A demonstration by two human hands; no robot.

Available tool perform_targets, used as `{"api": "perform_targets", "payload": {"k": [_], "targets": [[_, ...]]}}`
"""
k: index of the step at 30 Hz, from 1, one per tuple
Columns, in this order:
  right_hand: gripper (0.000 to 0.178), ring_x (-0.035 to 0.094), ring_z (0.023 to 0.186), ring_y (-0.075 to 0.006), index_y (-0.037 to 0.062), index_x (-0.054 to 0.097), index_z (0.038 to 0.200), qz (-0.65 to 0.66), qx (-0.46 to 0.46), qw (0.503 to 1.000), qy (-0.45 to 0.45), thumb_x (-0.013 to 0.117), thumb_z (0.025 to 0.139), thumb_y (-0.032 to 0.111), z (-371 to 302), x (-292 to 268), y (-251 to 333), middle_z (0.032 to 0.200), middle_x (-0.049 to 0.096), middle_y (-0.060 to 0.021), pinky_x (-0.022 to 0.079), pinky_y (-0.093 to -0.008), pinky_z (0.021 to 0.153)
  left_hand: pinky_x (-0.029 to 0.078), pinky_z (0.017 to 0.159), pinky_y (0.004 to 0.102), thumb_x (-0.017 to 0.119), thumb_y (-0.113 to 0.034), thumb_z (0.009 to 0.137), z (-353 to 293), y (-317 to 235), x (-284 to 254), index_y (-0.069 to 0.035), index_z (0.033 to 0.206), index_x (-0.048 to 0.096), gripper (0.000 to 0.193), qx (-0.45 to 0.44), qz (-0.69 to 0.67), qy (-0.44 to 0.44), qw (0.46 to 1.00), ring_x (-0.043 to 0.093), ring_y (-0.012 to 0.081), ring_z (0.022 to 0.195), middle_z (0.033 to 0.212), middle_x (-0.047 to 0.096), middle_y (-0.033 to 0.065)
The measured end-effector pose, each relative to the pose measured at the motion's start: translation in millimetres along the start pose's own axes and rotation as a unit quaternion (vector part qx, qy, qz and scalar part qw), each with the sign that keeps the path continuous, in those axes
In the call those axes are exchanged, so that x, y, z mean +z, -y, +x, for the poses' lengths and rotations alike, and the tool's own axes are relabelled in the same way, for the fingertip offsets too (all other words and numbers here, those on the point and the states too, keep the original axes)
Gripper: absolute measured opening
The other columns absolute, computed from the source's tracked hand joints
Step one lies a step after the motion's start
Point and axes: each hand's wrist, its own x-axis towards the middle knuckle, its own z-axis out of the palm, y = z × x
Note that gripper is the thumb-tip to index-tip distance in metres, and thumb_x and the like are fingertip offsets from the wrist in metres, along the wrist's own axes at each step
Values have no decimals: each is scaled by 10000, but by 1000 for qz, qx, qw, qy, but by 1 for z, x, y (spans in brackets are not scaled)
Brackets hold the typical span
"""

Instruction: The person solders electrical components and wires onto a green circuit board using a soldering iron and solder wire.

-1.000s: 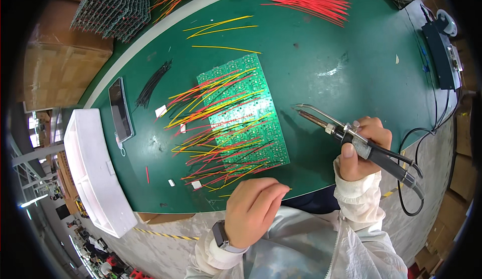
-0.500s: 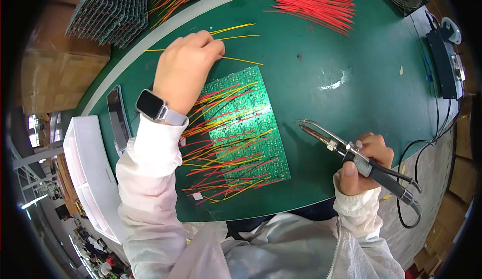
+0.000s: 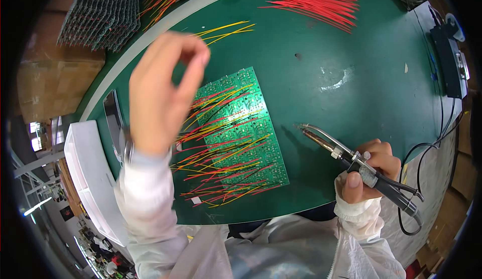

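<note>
My right hand [image 3: 370,171] grips a soldering iron [image 3: 361,167] with a metal feed tube along it, its tip pointing toward the circuit board panel. That green panel [image 3: 263,128] lies on the mat, with rows of red, yellow and black wires [image 3: 221,143] reaching past its left edge. Above the panel's upper left, my left hand [image 3: 163,88] is raised and slightly blurred, thumb and forefinger brought together in a ring. Whatever may be between those fingertips cannot be made out. Just beyond them lie a few loose yellow wires [image 3: 228,29].
A bundle of red wires [image 3: 316,5] lies at the far side. Stacked boards [image 3: 103,15] stand on a cardboard box [image 3: 60,83] at far left. A phone [image 3: 114,121] and white tray [image 3: 95,178] are at left; a dark box unit [image 3: 449,60] with cables is at right.
My left hand has lifted off the yellow wires and drawn back toward me and left. The loose yellow wires lie differently. My right hand keeps the soldering iron almost in place.
</note>
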Motion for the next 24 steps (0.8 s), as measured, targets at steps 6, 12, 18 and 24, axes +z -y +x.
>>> {"api": "perform_targets", "payload": {"k": [6, 12, 18, 24], "targets": [[367, 474, 562, -156, 48, 419, 903, 3, -17, 1000, 13, 680, 711, 219, 4, 0, 4, 773, 483, -86, 402, -292, 528, 459, 612, 337, 665, -2, 593, -102, -88, -13, -75, 768, 611, 197, 30, -18, 140, 990, 573, 221, 671, 791, 599, 32], [369, 470, 555, -157, 46, 419, 908, -2, -47, 998, 28, 682, 713, 217, 8, 2, 4, 759, 483, -79, 406, -290, 528, 477, 664, 334, 674, -22, 638, -149, -110, 14, -26, 833, 602, 207, -66, -108, 170, 977, 585, 248, 787, 961, 605, 81], [399, 498, 622, -162, 40, 427, 930, -53, -14, 997, -63, 703, 740, 256, 2, 5, 1, 746, 505, -81, 427, -279, 611, 470, 679, 331, 695, 18, 625, -140, -113, 22, -42, 820, 618, 218, -102, -107, 116, 982, 578, 255, 825, 997, 603, 84], [420, 511, 656, -170, 52, 449, 966, -77, -20, 996, -50, 749, 727, 226, -4, 3, 4, 776, 530, -76, 434, -284, 622, 468, 599, 310, 673, 53, 633, -122, -113, 13, -3, 889, 626, 266, -120, -126, 47, 984, 577, 236, 717, 860, 581, 98]]}}
